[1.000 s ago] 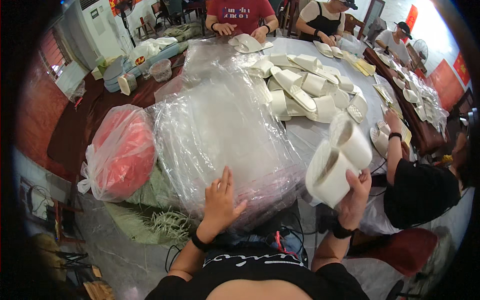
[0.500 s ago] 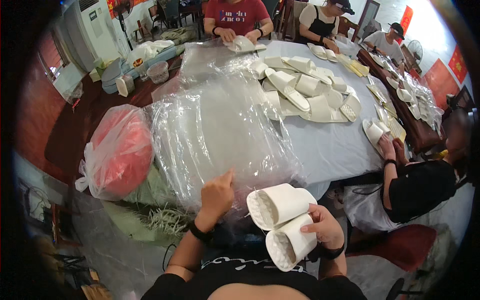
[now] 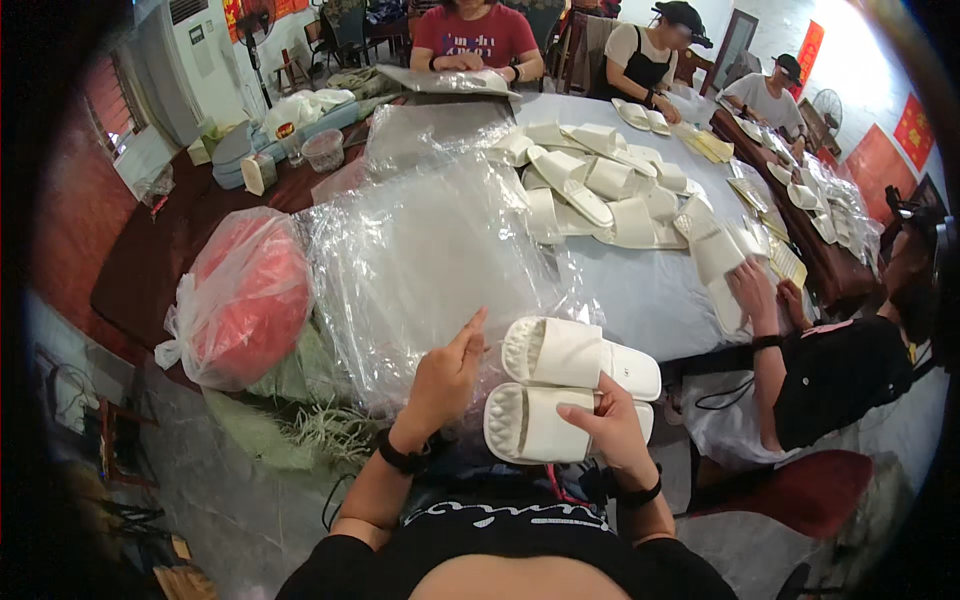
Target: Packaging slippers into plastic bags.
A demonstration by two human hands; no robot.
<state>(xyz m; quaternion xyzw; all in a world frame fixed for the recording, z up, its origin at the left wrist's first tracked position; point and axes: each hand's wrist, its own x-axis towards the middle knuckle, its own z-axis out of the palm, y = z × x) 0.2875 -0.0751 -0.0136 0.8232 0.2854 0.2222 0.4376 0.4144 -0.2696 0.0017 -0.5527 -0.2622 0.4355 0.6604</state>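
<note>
A pair of white slippers is in my right hand, thumb pressed on the nearer slipper's strap. They lie side by side, toes to the left, above the table's near edge. My left hand is just left of them, over the near part of a stack of clear plastic bags. Its index finger is stretched out, and nothing shows in it; the other fingers are partly hidden. Beyond, a heap of white slippers sits on the white table cover.
A red bundle in a clear bag sits left of the stack, above a green woven sack. A co-worker's hand holds white slippers at the right. A person in a red shirt sits across the table. A red chair stands lower right.
My right hand has raised and levelled the slippers. My left hand has moved slightly forward, its index finger stretching out. Across the table, a person's plastic-covered item now lies flat under their hands.
</note>
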